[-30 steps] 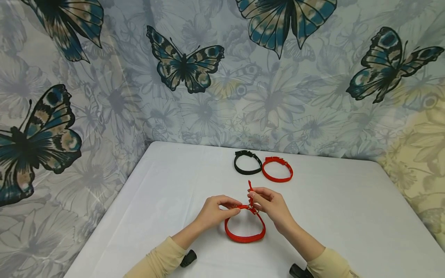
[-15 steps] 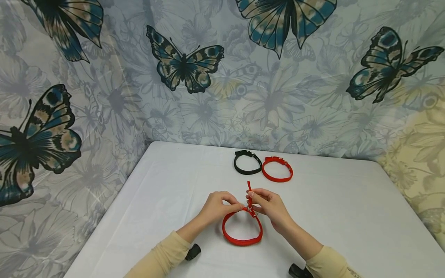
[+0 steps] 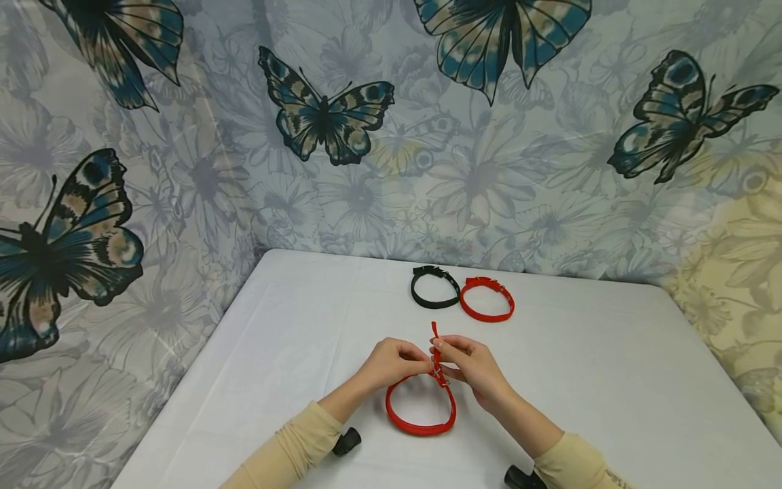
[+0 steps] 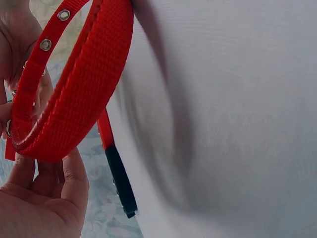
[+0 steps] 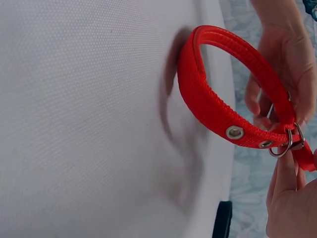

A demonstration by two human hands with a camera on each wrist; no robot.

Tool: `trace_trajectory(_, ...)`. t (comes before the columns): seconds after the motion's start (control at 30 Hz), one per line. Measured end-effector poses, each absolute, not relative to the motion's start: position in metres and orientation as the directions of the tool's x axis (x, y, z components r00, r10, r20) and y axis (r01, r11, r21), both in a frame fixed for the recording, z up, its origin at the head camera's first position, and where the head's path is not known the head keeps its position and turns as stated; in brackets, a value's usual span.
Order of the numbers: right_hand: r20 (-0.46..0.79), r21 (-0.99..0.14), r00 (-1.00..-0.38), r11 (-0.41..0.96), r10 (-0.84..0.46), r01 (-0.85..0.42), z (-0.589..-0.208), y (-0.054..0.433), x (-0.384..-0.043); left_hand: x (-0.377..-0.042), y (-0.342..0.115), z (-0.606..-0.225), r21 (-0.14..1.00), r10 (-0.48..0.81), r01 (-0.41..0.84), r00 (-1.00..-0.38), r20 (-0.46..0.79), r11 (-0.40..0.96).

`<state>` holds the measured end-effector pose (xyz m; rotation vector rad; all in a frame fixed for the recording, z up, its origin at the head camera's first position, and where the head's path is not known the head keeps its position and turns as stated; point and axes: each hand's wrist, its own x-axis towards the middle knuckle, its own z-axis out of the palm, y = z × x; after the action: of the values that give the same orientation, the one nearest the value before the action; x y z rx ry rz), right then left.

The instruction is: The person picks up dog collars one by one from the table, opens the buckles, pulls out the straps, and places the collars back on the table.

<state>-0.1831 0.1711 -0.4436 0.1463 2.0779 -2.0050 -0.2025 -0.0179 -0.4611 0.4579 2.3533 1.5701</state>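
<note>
A red webbing collar [image 3: 421, 430] with metal eyelets hangs as a loop between my hands, its lower edge close over the white table. My left hand [image 3: 391, 363] pinches the band at the left of the buckle [image 5: 298, 136]. With thumb and fingers, my right hand [image 3: 479, 370] grips the strap's free end [image 3: 434, 331], which points up past the fingertips. A metal ring [image 5: 281, 150] dangles by the buckle in the right wrist view. In the left wrist view the wide padded part [image 4: 94, 84] of the collar fills the upper left; fingers partly hide the buckle there.
Farther back on the white table [image 3: 293, 305] lie a buckled black collar [image 3: 434, 305] and, touching its right side, a second red collar [image 3: 489, 318]. Dark cylindrical pieces [image 3: 347, 441] show beneath both wrists. A butterfly-print cloth [image 3: 360, 197] hangs behind the table.
The collar loop has shifted slightly left and toward me. My left hand has moved a little right, closer to the buckle. My right hand keeps its grip on the strap end, slightly lower.
</note>
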Motion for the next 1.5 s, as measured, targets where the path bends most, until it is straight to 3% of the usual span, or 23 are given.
trace_trajectory(0.37, -0.244, -0.969, -0.964, 0.061, -0.102, 0.239, -0.444, 0.172, -0.183, -0.200, -0.018, -0.466, 0.936, 0.373, 0.072, -0.925, -0.067, 0.346)
trace_trajectory(0.8, -0.246, -0.967, -0.961, 0.098, -0.124, 0.234, -0.448, 0.170, -0.181, -0.193, -0.018, -0.471, 0.989, 0.352, -0.042, -0.932, -0.090, 0.141)
trace_trajectory(1.5, -0.327, -0.934, -0.916, 0.226, -0.235, 0.275, -0.471, 0.198, -0.158, -0.188, -0.023, -0.481, 0.970, 0.314, -0.196, -0.939, -0.143, -0.146)
